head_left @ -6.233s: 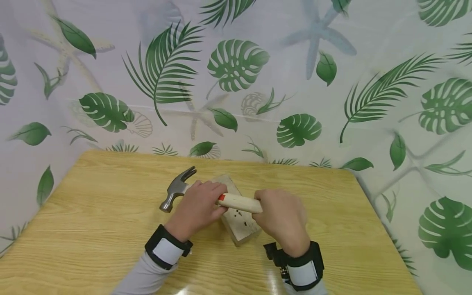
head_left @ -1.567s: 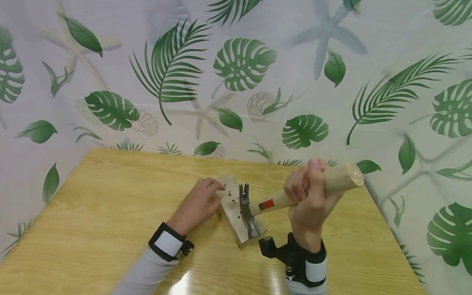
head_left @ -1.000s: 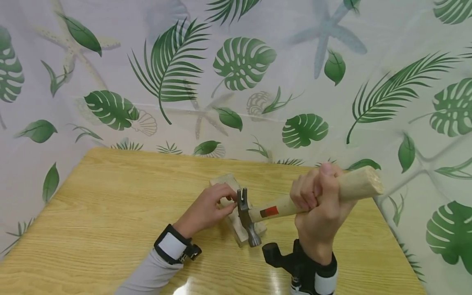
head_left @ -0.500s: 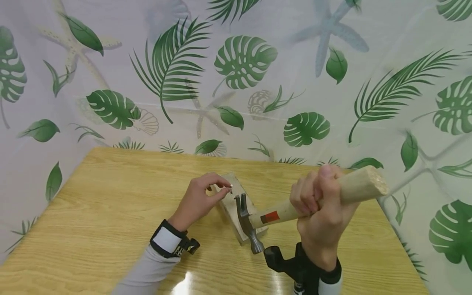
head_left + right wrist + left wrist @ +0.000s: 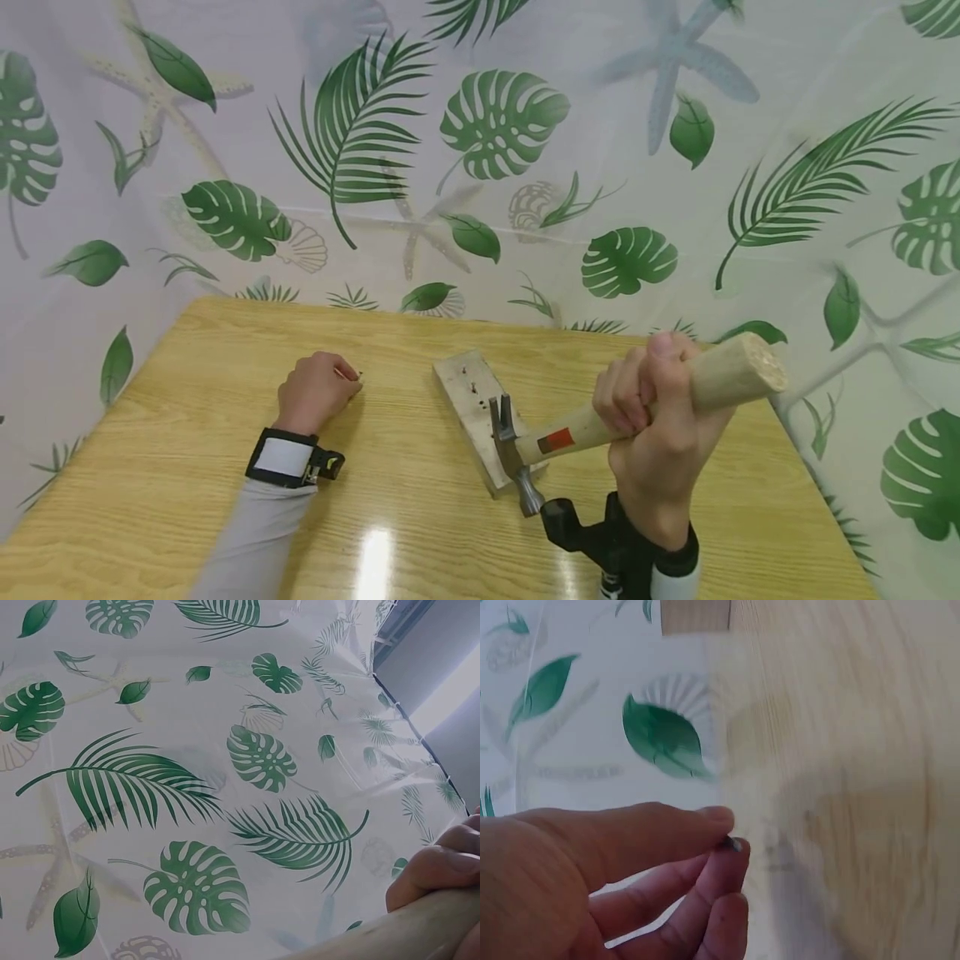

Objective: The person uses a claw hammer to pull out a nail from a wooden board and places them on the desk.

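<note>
In the head view my left hand (image 5: 315, 392) is over the left part of the table, away from the block. Its thumb and fingertips pinch a small metal nail (image 5: 733, 844), mostly hidden, with a shiny end showing in the left wrist view. My right hand (image 5: 652, 433) grips a claw hammer (image 5: 566, 437) by its pale wooden handle. The hammer's steel head overlaps the near right part of a wooden block (image 5: 468, 408), its claw pointing away from me. Several small dark nails or holes (image 5: 474, 389) dot the block's top. The right wrist view shows only fingers (image 5: 442, 870) and handle.
The block lies at a slant on a wood-grain table (image 5: 405, 517). Behind the table hangs a white cloth (image 5: 525, 250) printed with green leaves, and it also runs along both sides.
The right hand took the hammer by its handle, and its head came over the block. The left hand touched the block, then moved left with the nail pinched.
</note>
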Motion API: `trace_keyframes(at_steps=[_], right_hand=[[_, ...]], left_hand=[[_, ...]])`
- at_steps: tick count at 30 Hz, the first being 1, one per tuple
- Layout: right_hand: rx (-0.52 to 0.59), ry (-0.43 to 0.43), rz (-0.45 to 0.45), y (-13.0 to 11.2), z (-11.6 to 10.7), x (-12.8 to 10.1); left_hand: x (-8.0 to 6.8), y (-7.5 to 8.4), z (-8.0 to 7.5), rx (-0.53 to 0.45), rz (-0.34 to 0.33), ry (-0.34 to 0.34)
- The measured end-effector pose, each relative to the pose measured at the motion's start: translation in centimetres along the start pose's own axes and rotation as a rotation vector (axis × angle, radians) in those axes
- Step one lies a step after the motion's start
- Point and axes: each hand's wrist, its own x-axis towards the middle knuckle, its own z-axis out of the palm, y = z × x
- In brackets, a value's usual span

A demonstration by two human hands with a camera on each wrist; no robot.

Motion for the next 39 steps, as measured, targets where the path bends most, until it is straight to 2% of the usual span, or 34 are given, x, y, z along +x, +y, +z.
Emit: trace_keyframes(at_steps=[4, 9, 22, 25, 28, 30, 32, 35, 37, 39], right_hand=[[-0.005, -0.009, 0.023, 0.0, 0.0, 0.0], [-0.021, -0.017, 0.034, 0.2, -0.1, 0.0], [-0.047, -0.017, 0.024, 0.1, -0.2, 0.1], [-0.05, -0.015, 0.026, 0.1, -0.3, 0.1], [-0.046, -0.008, 0.026, 0.1, -0.3, 0.2], [-0.041, -0.001, 0.023, 0.1, -0.3, 0.1], [-0.042, 0.004, 0.019, 0.3, -0.3, 0.0], [-0.054, 0.006, 0.008, 0.8, -0.3, -0.2], [-0.078, 0.002, -0.005, 1.2, -0.3, -0.2], [-0.105, -0.009, -0.023, 1.6, -0.2, -0.3]], left_hand=[[0.1, -1.5, -1.2, 0.049, -0.095, 0.002], [0.2, -2.6, -1.8, 0.082, -0.142, 0.01], [0.2, -2.6, -1.7, 0.158, -0.139, 0.005], [0.0, -2.2, -1.8, 0.169, -0.131, 0.022], [-0.4, -1.2, -2.0, 0.163, -0.085, 0.068], [-0.6, 0.0, -1.9, 0.136, -0.017, 0.103], [-0.7, 1.3, -1.3, 0.085, 0.085, 0.115], [-1.0, 3.2, 0.5, 0.01, 0.268, 0.06], [-1.2, 4.3, 2.1, -0.008, 0.39, -0.013], [-1.5, 5.2, 3.7, -0.004, 0.478, -0.095]])
